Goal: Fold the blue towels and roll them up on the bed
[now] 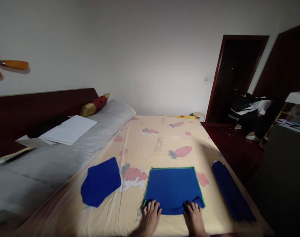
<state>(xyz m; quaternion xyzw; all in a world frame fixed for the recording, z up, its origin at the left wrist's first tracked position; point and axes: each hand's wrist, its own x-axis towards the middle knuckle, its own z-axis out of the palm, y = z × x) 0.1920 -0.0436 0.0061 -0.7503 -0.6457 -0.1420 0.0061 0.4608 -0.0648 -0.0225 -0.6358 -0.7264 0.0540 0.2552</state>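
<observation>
A blue cloth [174,187] with green edging lies flat on the bed in front of me, roughly a rectangle. My left hand [151,214] is at its near left corner, fingers curled onto the fabric. At the near right part, my right hand [194,215] has its fingers bent over the cloth, beside a dark strip on the surface. The fingertips of both hands are partly hidden. To the left lies a separate dark blue fabric piece [101,182] with an angular outline. A long folded dark blue cloth [232,192] rests along the right edge of the bed.
The bed [140,153] has a pale patterned sheet. Grey bedding [73,161] runs along its left side, with a white board [70,129] and a red-gold cushion [95,106]. A stool [198,115] stands beyond; a person [257,113] sits near the dark door.
</observation>
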